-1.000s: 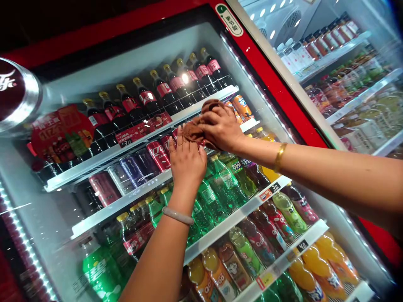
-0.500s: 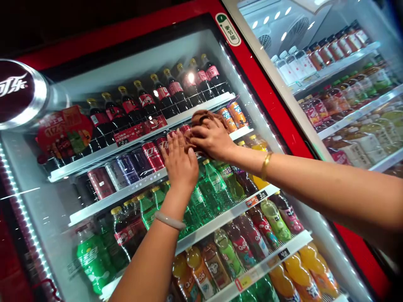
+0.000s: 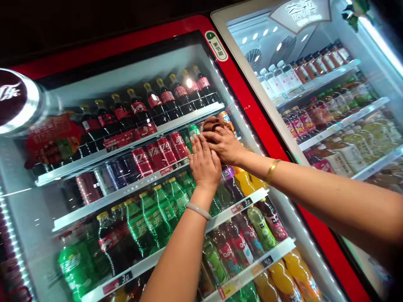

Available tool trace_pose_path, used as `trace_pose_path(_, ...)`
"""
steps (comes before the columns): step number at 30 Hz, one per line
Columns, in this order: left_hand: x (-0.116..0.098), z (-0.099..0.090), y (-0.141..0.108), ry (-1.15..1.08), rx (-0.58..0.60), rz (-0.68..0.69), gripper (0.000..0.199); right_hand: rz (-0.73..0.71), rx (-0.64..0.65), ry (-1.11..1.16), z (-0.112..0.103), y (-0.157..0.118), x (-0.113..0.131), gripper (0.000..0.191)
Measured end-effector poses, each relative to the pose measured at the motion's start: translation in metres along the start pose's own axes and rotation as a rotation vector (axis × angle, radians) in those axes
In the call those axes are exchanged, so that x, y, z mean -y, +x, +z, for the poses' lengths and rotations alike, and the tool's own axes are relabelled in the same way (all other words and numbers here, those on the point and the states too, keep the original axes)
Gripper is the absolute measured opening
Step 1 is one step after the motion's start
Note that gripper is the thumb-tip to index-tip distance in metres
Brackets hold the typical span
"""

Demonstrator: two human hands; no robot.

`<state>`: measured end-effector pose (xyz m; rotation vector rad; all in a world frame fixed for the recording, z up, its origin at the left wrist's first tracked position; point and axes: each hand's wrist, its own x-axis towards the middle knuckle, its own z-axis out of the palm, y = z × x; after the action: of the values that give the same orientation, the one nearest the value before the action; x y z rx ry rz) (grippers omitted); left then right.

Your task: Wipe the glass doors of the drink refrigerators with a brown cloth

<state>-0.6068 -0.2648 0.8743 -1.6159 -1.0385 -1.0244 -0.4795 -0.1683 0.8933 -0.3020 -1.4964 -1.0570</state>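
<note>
My right hand (image 3: 227,146) presses a bunched brown cloth (image 3: 216,124) against the glass door of a red-framed drinks fridge, its fingers curled over the cloth. Close beside it, my left hand (image 3: 205,164) lies flat on the glass with fingers stretched out, its thumb side against the right hand. Whether the left fingers also touch the cloth I cannot tell. Behind the glass near the hands stand a green can (image 3: 193,131) and red cola cans (image 3: 166,150). A grey bangle (image 3: 198,210) is on my left wrist, a gold bracelet (image 3: 272,169) on my right.
Shelves of cola bottles (image 3: 136,107), green bottles (image 3: 151,216) and orange drinks (image 3: 299,272) fill the fridge behind the glass. A round cola sign (image 3: 15,100) sticks out at the left. To the right stands a second lit fridge (image 3: 242,69) with more bottles.
Both hands and the cloth have moved rightward across the glass, uncovering the red cans and a green one. The view has shifted, showing more of the second fridge.
</note>
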Motion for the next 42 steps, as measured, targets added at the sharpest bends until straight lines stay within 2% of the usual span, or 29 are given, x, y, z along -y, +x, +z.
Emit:
trace_pose_path(2,0.001,0.005,-0.005,0.059,0.054,0.072,0.065,-0.186,0.067,0.019,-0.022,-0.032,-0.026,0.033)
trace_pose_path(3,-0.001,0.007,-0.007,0.083,0.085,0.106,0.065,-0.233,0.094,0.027,-0.033,-0.043,-0.043,0.033)
trace_pose_path(4,-0.003,0.009,-0.008,0.099,0.109,0.124,0.066,-0.213,0.119,0.027,-0.041,-0.049,-0.059,0.036)
trace_pose_path(5,-0.005,0.01,-0.008,0.11,0.125,0.129,0.066,-0.136,0.13,0.014,-0.045,-0.05,-0.071,0.038)
trace_pose_path(7,-0.008,0.011,-0.007,0.125,0.149,0.126,0.068,0.16,0.107,-0.041,-0.042,-0.036,-0.079,0.041)
trace_pose_path(9,-0.01,0.011,-0.005,0.124,0.16,0.12,0.068,0.449,0.044,-0.091,-0.028,-0.015,-0.063,0.043)
trace_pose_path(10,-0.01,0.01,-0.004,0.116,0.16,0.117,0.068,0.517,0.013,-0.098,-0.021,-0.008,-0.049,0.043)
trace_pose_path(11,-0.009,0.009,-0.004,0.106,0.155,0.114,0.069,0.525,-0.009,-0.095,-0.015,-0.006,-0.034,0.042)
trace_pose_path(12,-0.009,0.009,-0.005,0.096,0.147,0.112,0.069,0.477,-0.017,-0.084,-0.012,-0.01,-0.02,0.04)
trace_pose_path(14,-0.008,0.008,-0.009,0.092,0.134,0.116,0.068,0.283,0.01,-0.042,-0.018,-0.035,-0.004,0.035)
trace_pose_path(16,-0.008,0.008,-0.015,0.1,0.146,0.134,0.064,0.076,0.079,0.023,-0.033,-0.069,-0.01,0.03)
trace_pose_path(18,-0.01,0.01,-0.021,0.101,0.169,0.146,0.061,-0.013,0.141,0.078,-0.049,-0.093,-0.029,0.027)
trace_pose_path(19,-0.011,0.011,-0.024,0.097,0.177,0.145,0.061,0.007,0.155,0.085,-0.053,-0.097,-0.039,0.027)
trace_pose_path(21,-0.013,0.012,-0.027,0.096,0.181,0.127,0.062,0.177,0.12,0.046,-0.053,-0.089,-0.045,0.029)
trace_pose_path(23,-0.014,0.012,-0.029,0.109,0.187,0.112,0.062,0.402,0.024,-0.026,-0.044,-0.072,-0.03,0.033)
trace_pose_path(25,-0.015,0.011,-0.031,0.131,0.187,0.102,0.064,0.508,-0.048,-0.068,-0.035,-0.065,0.001,0.036)
trace_pose_path(27,-0.016,0.011,-0.036,0.144,0.184,0.1,0.068,0.421,-0.033,-0.049,-0.034,-0.079,0.027,0.034)
trace_pose_path(29,-0.016,0.011,-0.042,0.139,0.184,0.097,0.07,0.236,0.033,0.017,-0.042,-0.107,0.033,0.028)
trace_pose_path(32,-0.018,0.013,-0.05,0.105,0.175,0.077,0.069,-0.047,0.161,0.131,-0.06,-0.137,0.004,0.026)
trace_pose_path(34,-0.019,0.015,-0.052,0.091,0.166,0.064,0.069,-0.092,0.201,0.147,-0.063,-0.131,-0.018,0.029)
trace_pose_path(36,-0.02,0.017,-0.051,0.096,0.165,0.059,0.069,0.071,0.142,0.089,-0.056,-0.108,-0.021,0.031)
trace_pose_path(39,-0.02,0.017,-0.05,0.111,0.179,0.058,0.069,0.427,-0.006,-0.032,-0.036,-0.079,0.019,0.033)
trace_pose_path(40,-0.02,0.017,-0.051,0.112,0.183,0.055,0.068,0.485,-0.036,-0.052,-0.032,-0.079,0.037,0.032)
trace_pose_path(42,-0.02,0.016,-0.056,0.113,0.187,0.044,0.068,0.476,-0.054,-0.05,-0.032,-0.094,0.067,0.029)
